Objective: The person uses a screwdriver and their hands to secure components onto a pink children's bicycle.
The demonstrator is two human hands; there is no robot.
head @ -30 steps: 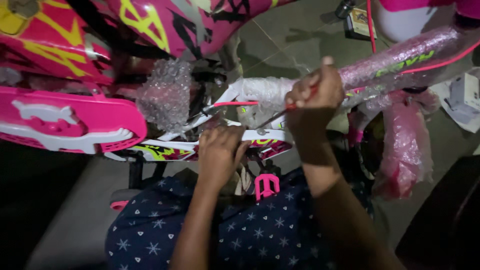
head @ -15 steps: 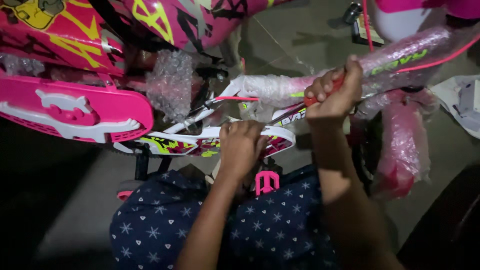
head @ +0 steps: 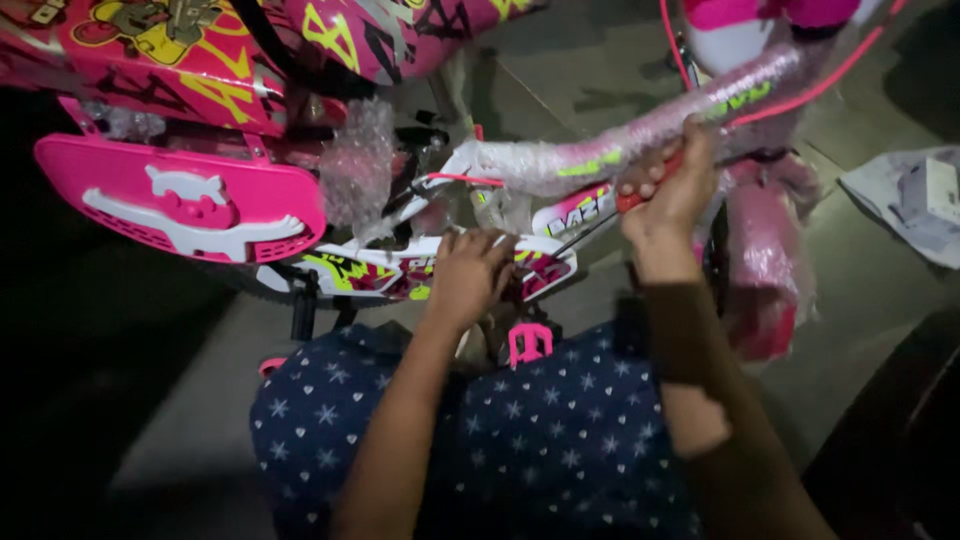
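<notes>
Two hands on a pink kids' bike frame wrapped in clear plastic (head: 600,160): right hand (head: 668,195) fisted round red-handled screwdriver (head: 640,195), left hand (head: 470,275) curled against white-pink chain guard (head: 400,272).

Both bare forearms reach forward and up from the lower edge of the view. The left hand (head: 470,275) sits lower and nearer the middle, back of the hand toward the camera, fingers curled down and pressed forward. The right hand (head: 670,190) is raised higher, wrist bent, closed in a fist with the knuckles up and the thumb side toward the left hand.
</notes>
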